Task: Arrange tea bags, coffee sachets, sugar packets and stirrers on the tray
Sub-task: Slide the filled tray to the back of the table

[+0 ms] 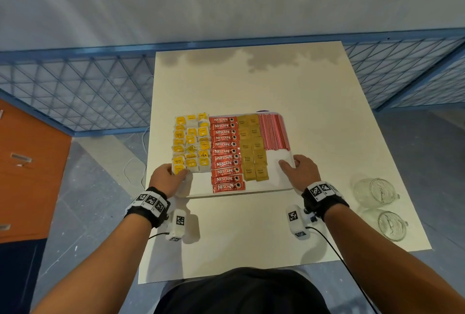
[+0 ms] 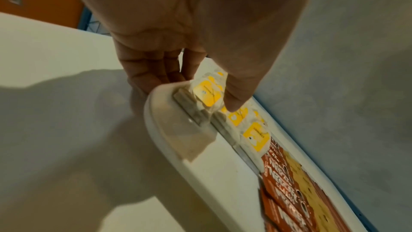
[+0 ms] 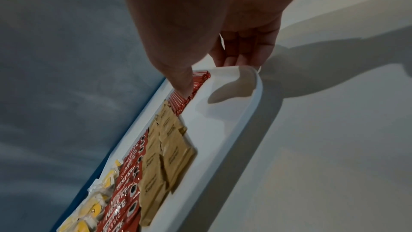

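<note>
Tray [image 1: 253, 191] gripped at near corners: left hand [image 1: 168, 179] by tea bags [image 1: 191, 143], right hand [image 1: 301, 172] near stirrers [image 1: 274, 132]; sachets [image 1: 225, 154] read "NESCAFE CLASSIC"

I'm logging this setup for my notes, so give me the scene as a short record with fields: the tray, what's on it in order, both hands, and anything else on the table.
Tray: white tray on the cream table
Contents, left to right: tea bags, coffee sachets, sugar packets, stirrers
Left hand: left hand grips the tray's near left corner, thumb on a tea bag
Right hand: right hand grips the tray's right edge, thumb inside on bare tray
Elsewhere: two glass jars lying on the table's right side
</note>
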Tool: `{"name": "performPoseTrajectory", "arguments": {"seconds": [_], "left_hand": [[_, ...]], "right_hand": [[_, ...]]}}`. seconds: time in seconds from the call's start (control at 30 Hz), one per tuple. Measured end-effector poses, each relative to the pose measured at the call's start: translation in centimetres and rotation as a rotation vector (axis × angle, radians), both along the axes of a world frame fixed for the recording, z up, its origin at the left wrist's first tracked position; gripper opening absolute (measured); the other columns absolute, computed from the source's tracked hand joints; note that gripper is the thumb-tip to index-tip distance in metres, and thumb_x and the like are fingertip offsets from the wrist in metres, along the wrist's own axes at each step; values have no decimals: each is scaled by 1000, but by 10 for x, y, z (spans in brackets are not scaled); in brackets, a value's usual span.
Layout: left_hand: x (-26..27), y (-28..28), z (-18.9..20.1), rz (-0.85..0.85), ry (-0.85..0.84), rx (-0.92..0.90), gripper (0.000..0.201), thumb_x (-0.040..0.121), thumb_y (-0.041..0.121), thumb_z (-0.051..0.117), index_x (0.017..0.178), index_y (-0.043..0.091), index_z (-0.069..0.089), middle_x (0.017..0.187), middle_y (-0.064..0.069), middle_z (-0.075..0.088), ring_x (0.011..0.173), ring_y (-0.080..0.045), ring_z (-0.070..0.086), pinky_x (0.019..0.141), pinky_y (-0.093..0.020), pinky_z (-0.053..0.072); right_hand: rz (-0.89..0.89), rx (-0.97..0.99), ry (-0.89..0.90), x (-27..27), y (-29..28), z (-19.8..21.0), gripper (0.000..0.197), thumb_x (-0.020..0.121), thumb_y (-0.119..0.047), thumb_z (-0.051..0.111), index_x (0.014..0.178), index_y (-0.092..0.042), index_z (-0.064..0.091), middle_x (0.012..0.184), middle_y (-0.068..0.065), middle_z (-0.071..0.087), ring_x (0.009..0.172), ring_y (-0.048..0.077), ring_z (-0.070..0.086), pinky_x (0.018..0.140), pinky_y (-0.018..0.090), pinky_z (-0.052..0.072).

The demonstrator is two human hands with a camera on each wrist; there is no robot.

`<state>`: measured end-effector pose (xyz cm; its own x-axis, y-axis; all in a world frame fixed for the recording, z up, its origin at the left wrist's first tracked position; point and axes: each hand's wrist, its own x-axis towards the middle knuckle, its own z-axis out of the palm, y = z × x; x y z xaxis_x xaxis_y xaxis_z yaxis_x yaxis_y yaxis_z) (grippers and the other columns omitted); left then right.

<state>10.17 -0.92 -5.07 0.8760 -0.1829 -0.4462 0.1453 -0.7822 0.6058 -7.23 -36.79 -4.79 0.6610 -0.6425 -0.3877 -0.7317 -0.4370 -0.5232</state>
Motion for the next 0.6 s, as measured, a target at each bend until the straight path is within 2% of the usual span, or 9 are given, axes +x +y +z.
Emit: {"name": "performPoseTrajectory", "arguments": {"seconds": [0.17,0.33,0.4,0.5,0.6], "left_hand": [[-7,2,1,16,-12,-31,22,93,33,68,88,13,71,77,-2,67,69,-18,59,56,-28,41],[-16,2,1,73,-19,-129,20,93,32,68,88,14,74,82,-5,73,70,-20,64,57,-28,43],[-19,5,-4,119,-2,-156,21,92,36,69,94,16,74,88,-3,74,75,-18,67,59,-28,44],[-25,10,-15,207,28,-178,33,88,43,70,105,16,71,98,-3,74,82,-18,68,61,-28,45],[-30,9,-19,271,32,-205,37,88,44,70,110,14,68,103,-3,73,86,-18,69,62,-27,46]], "right_hand": [[-10,31,-14,-3,1,6,44,91,-54,63,105,-12,70,95,3,72,85,25,66,75,33,49],[-66,84,-31,-10,9,11,46,93,-50,64,120,-13,61,108,3,67,95,24,63,82,35,49],[-98,142,-48,-13,13,11,49,94,-49,63,126,-12,57,114,4,65,98,23,62,83,34,48],[-150,242,-85,-16,21,10,51,98,-46,59,133,-10,50,122,7,63,101,24,62,87,37,50],[-166,251,-107,-19,30,8,49,102,-44,52,136,-8,46,125,10,61,103,25,60,90,38,49]]}}
